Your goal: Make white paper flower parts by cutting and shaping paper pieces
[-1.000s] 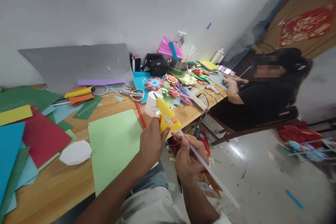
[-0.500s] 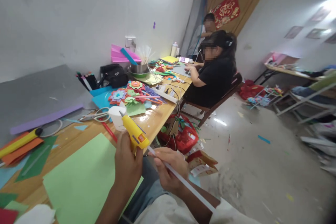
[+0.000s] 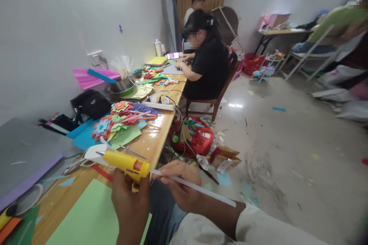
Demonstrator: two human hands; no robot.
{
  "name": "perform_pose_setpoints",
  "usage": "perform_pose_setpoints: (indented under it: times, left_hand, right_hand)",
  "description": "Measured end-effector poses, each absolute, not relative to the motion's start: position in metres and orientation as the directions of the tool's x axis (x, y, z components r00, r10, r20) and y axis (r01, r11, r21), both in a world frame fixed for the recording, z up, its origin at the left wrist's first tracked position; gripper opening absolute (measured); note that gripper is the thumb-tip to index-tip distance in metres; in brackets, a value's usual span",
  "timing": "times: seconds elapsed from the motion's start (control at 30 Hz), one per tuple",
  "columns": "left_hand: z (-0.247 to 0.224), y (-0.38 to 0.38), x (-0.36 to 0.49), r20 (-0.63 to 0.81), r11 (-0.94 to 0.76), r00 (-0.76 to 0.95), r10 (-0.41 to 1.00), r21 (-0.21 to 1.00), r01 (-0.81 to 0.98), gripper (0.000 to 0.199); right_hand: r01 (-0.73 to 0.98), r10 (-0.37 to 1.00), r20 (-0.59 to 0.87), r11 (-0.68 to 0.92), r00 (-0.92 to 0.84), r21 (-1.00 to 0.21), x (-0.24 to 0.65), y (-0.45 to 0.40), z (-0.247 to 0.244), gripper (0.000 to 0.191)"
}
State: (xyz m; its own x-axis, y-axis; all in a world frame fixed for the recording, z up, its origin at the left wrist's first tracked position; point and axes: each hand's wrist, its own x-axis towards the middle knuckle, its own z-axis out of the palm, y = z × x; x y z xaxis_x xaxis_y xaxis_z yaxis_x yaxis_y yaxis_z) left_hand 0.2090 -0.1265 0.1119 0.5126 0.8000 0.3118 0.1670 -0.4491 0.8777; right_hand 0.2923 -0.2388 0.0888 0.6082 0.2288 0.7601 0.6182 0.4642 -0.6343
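Note:
My left hand point(image 3: 130, 195) is wrapped round a yellow hot glue gun point(image 3: 125, 164), whose nozzle points left. Between the thumb and fingers of my right hand point(image 3: 181, 183) is a long whitish glue stick point(image 3: 204, 190); its front end is at the back of the glue gun, and the rest slants down to the right. Below the gun, a light green paper sheet point(image 3: 86, 214) lies on the wooden table. A white roll point(image 3: 99, 152) stands behind the nozzle, partly covered by it. Scissors point(image 3: 76, 166) and a red stick-like thing point(image 3: 100, 172) lie beside it.
Layered paper flowers point(image 3: 102, 127), a black pouch point(image 3: 91, 104), a metal bowl point(image 3: 122, 85) and a power strip point(image 3: 159, 106) occupy the table. A co-worker in black point(image 3: 207, 65) sits farther along. On the floor are a red bag of scraps point(image 3: 205, 143) and a paper bag point(image 3: 227, 160).
The view has swung to the right. The glue gun has turned nearer to level, with its nozzle pointing more to the left. Both hands keep their holds on the gun and the glue stick.

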Motion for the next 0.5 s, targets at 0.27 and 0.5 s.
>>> perform_pose_setpoints:
  times: [0.27,0.5]
  left_hand:
    - [0.114,-0.156,0.221,0.061,-0.101,0.627,0.777,0.995,0.028,0.056]
    - [0.102,-0.142,0.218,0.213,-0.352,0.601,0.770,0.928,0.123,0.044]
  right_hand:
    - [0.544,0.221,0.727,0.533,0.650,-0.648,0.303,-0.254,0.091,0.016]
    - [0.655,0.258,0.774,0.420,0.578,-0.628,0.306,-0.263,0.087,0.018]
